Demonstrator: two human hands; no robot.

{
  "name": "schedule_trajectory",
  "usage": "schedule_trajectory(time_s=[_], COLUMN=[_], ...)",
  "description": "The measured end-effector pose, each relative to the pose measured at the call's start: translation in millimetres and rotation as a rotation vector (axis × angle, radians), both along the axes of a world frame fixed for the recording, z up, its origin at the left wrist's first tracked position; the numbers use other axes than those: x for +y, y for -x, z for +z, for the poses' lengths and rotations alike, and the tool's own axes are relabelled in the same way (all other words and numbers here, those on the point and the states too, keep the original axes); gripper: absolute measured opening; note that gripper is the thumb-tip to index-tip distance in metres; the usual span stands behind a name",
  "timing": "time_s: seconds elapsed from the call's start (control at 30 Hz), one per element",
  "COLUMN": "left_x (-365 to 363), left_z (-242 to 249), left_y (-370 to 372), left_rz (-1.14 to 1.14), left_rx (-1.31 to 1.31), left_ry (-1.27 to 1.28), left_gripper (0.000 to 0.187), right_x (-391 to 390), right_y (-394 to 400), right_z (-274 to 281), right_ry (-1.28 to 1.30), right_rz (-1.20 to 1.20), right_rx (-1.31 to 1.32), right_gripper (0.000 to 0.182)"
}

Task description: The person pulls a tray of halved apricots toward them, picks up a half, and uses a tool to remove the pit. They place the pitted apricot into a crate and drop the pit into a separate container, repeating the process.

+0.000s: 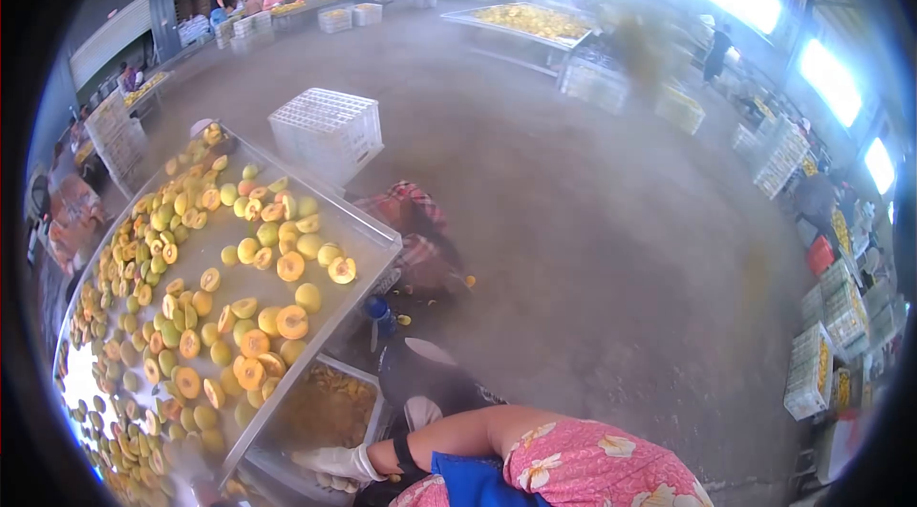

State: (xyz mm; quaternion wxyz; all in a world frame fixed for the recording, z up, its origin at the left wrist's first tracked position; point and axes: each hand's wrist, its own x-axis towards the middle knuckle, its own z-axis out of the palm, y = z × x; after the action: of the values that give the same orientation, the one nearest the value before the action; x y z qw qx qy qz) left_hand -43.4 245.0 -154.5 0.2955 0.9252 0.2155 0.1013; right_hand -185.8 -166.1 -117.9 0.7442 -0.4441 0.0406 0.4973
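Observation:
My right hand (336, 462), in a white glove, reaches down beside the table at the near edge of a plastic crate (377, 409). Its fingers look curled over the crate's rim, though they are partly hidden and blurred. Inside the crate lies a mass of orange-brown fruit pieces (330, 407). I cannot make out my left hand. Many yellow-green and orange stone fruits (250, 373), like peaches, several of them cut in half, are spread over the metal-edged table (368, 264) to my left.
A white crate (330, 130) stands beyond the table. Close to the table's right corner, a person in a plaid sleeve (420, 206) bends low near a blue object (380, 313). Fruit scraps dot the floor. Farther off are a fruit-laden table (535, 20), stacked crates (836, 306) and other people.

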Motion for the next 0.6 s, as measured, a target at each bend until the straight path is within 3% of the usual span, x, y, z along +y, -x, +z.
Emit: schedule_trajectory(time_s=[0.1, 0.13, 0.2, 0.3, 0.33, 0.4, 0.43, 0.5, 0.53, 0.57, 0.6], left_x=[-6, -27, -78, -52, -67, -117, -122, -127, -139, -158, -175], left_z=[-23, -8, 40, 20, 40, 93, 91, 77, 76, 79, 87], left_y=[-5, 7, 30, 35, 44, 69, 73, 79, 83, 86, 93], left_rz=[-0.154, -0.159, -0.142, -0.18, -0.18, -0.012, -0.021, -0.029, -0.029, -0.009, 0.016], left_rx=[-0.165, -0.165, 0.038, -0.091, -0.097, -0.083, -0.086, -0.534, -0.535, -0.6, -0.664], left_ry=[0.032, 0.033, -0.337, -0.288, -0.288, 0.313, 0.315, 0.888, 0.887, 1.113, 1.338], left_gripper=[0.051, 0.051, 0.044, 0.038, 0.038, 0.037, 0.037, 0.036, 0.036, 0.034, 0.033], right_x=[-5, -5, -7, -9, -11, -15, -23, -21, -10, -2, -4], right_y=[-1, -1, -2, 4, 6, 9, 11, 11, 3, 3, 5], right_z=[-5, -8, -12, -23, -23, -23, -13, -22, -49, -64, -55], right_ry=[0.059, 0.06, 0.102, 0.114, 0.126, 0.143, 0.185, 0.226, 0.321, 0.413, 0.356], right_rz=[0.017, 0.012, 0.02, 0.022, 0.028, 0.002, 0.033, 0.06, 0.006, -0.045, -0.027], right_rx=[-0.031, -0.031, -0.062, -0.114, -0.137, -0.175, -0.224, -0.272, -0.426, -0.578, -0.486], right_gripper=[0.054, 0.054, 0.054, 0.059, 0.06, 0.061, 0.061, 0.062, 0.062, 0.062, 0.061])
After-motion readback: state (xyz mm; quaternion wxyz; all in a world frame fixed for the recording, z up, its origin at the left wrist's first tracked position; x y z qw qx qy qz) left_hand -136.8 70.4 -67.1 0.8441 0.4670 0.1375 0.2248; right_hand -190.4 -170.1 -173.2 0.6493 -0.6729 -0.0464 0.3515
